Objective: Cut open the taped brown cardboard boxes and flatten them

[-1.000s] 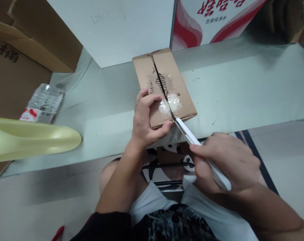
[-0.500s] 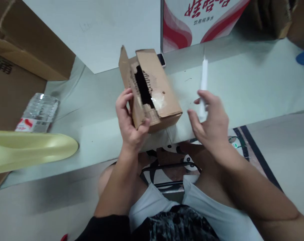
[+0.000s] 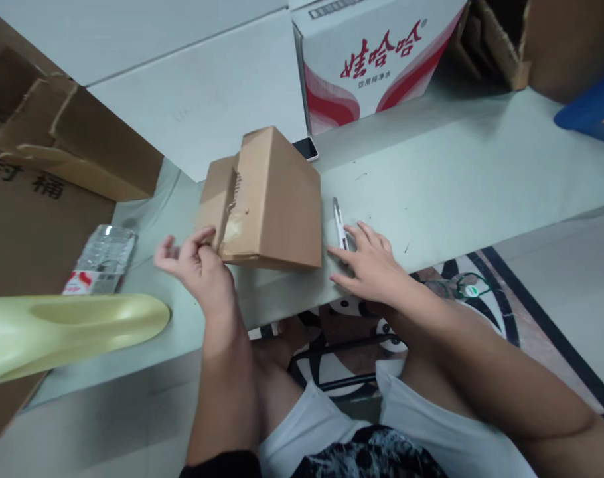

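Sitting on the pale green, cloth-covered table (image 3: pixel 461 179), a brown cardboard box (image 3: pixel 295 206) shows a ragged seam and a patch of shiny tape on the face turned to its left. The two hands are well apart, one on each side of this box. At the box's near left corner is the bare left hand (image 3: pixel 202 269), its fingers bent beside the cardboard; whether they grip the edge or merely touch it cannot be told. To the right of the box, the bare right hand (image 3: pixel 374 262) lies low over the table with fingers spread and loose. Its fingertips are at the near end of a slim white utility knife (image 3: pixel 338 222), which lies between that hand and the box; contact is unclear.

Just behind the box, a dark-screened phone with a pale edge (image 3: pixel 306 149) is partly hidden. Behind and to the right of the box stands a white carton with red lettering and waves (image 3: pixel 376 79). Left of the box are a clear plastic bottle with a red-and-white label (image 3: pixel 103 255) and, nearer the person, a smooth pale yellow object (image 3: pixel 83 325).
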Demonstrator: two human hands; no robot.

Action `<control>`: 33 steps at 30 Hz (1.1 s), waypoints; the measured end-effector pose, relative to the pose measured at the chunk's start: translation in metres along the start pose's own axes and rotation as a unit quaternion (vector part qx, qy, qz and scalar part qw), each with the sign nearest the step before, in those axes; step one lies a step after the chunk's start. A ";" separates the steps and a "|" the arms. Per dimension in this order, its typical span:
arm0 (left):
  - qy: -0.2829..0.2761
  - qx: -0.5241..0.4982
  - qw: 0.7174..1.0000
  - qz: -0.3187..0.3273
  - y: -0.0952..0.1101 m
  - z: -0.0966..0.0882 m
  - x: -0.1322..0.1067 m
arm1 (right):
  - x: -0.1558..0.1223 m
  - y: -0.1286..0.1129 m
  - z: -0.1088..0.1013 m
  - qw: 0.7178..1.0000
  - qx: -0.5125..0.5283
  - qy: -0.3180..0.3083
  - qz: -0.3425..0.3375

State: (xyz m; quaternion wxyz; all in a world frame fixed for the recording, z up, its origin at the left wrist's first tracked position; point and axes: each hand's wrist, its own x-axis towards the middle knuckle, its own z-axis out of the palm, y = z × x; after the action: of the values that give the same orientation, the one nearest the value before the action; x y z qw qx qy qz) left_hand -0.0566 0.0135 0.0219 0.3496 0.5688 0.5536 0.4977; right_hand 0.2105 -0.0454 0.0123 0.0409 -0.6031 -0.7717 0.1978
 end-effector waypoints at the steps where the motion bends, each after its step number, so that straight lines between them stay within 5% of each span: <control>1: -0.005 0.003 1.000 -0.007 -0.001 -0.001 0.000 | 0.001 0.000 0.000 1.000 0.013 -0.004 -0.011; 10: -0.072 0.074 0.991 -0.085 -0.024 -0.011 -0.004 | 0.019 0.004 0.012 0.979 0.163 0.056 -0.108; 15: -0.113 -0.070 0.988 -0.080 -0.020 -0.007 -0.005 | 0.028 0.011 0.010 0.964 0.218 0.140 -0.061; 21: -0.062 -0.148 0.984 -0.080 -0.013 -0.003 -0.009 | 0.028 0.010 0.001 0.911 0.384 0.147 -0.032; 26: -0.033 -0.213 0.971 -0.104 0.001 -0.001 -0.009 | 0.029 0.011 0.001 0.903 0.351 0.234 0.086; 30: -0.011 -0.290 0.948 -0.134 0.009 -0.007 -0.010 | 0.030 0.018 0.001 0.857 0.370 0.348 0.089; 33: -0.029 -0.288 0.947 -0.137 0.006 -0.012 -0.010 | 0.032 0.025 0.000 0.811 0.466 0.348 0.063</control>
State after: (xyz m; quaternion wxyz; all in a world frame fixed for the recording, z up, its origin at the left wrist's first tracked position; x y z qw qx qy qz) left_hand -0.0649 0.0010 0.0290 0.5792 0.3771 0.4491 0.5662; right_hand 0.2247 -0.0105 -0.0024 0.5702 -0.5875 -0.4813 0.3132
